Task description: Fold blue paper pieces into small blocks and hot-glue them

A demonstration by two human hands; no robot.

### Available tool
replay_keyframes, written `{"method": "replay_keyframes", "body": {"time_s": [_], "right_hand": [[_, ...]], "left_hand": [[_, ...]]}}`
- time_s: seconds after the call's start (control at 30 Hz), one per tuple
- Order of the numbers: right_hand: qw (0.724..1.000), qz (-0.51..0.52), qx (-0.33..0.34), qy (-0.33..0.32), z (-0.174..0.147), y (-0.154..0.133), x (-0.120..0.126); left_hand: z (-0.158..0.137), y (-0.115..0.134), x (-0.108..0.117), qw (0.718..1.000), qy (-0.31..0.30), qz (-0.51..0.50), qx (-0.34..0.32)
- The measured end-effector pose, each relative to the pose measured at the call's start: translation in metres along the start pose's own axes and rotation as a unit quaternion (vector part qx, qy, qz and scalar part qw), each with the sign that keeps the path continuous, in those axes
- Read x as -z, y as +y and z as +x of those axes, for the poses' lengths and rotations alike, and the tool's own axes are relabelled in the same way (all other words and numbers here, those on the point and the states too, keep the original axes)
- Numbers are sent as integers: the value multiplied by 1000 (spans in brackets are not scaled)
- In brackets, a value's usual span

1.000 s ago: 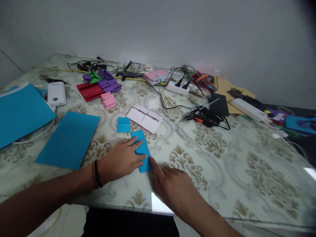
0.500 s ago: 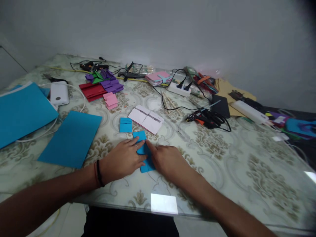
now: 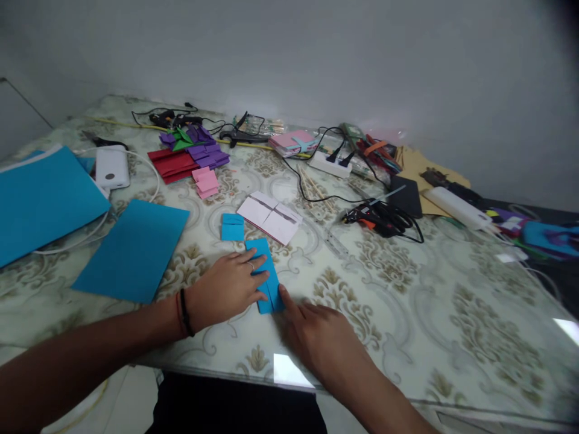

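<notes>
A folded strip of blue paper (image 3: 270, 265) lies on the table in front of me, with a crease or slit running along its lower part. Flat across its left side rests my left hand (image 3: 233, 283), fingers spread and pressing it down. My right hand (image 3: 316, 331) touches the strip's lower right edge with its outstretched index finger; the other fingers are curled partly out of sight. Just beyond the strip sits a small folded blue piece (image 3: 233, 228). Beside that lies a stack of white folded papers (image 3: 270, 217) with dark lines across the top.
Blue sheets (image 3: 133, 250) lie to the left near a white power bank (image 3: 112, 166). Red (image 3: 172, 165), purple and pink (image 3: 205, 182) folded papers are farther back. A glue gun (image 3: 375, 216), a clear ruler (image 3: 332, 238) and a power strip (image 3: 331, 164) with cables occupy the right.
My right hand has slid down along the strip's right edge toward me, uncovering more of the blue paper. My left hand stays pressed on it.
</notes>
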State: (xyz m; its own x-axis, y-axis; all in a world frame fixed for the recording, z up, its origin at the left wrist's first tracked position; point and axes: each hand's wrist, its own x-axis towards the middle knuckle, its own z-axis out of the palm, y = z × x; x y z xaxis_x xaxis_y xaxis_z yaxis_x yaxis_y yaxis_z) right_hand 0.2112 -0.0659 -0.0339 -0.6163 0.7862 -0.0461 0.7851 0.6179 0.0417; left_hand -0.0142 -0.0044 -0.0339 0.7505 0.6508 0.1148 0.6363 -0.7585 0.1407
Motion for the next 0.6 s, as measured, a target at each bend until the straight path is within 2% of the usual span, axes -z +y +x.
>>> {"method": "replay_keyframes", "body": {"time_s": [0.1, 0.27, 0.33, 0.47, 0.6], "right_hand": [[999, 3, 20, 34, -16, -7, -4], [998, 52, 35, 23, -30, -5, 9], [995, 93, 19, 24, -24, 3, 16], [989, 106, -86, 60, 8, 15, 21], [984, 127, -124, 8, 36, 7, 17]], "left_hand": [[-1, 1, 0, 1000, -7, 6, 5], [0, 1, 3, 1000, 4, -17, 3], [1, 1, 5, 1000, 8, -22, 5], [4, 5, 7, 1000, 4, -6, 20], [4, 5, 5, 999, 14, -14, 34]]}}
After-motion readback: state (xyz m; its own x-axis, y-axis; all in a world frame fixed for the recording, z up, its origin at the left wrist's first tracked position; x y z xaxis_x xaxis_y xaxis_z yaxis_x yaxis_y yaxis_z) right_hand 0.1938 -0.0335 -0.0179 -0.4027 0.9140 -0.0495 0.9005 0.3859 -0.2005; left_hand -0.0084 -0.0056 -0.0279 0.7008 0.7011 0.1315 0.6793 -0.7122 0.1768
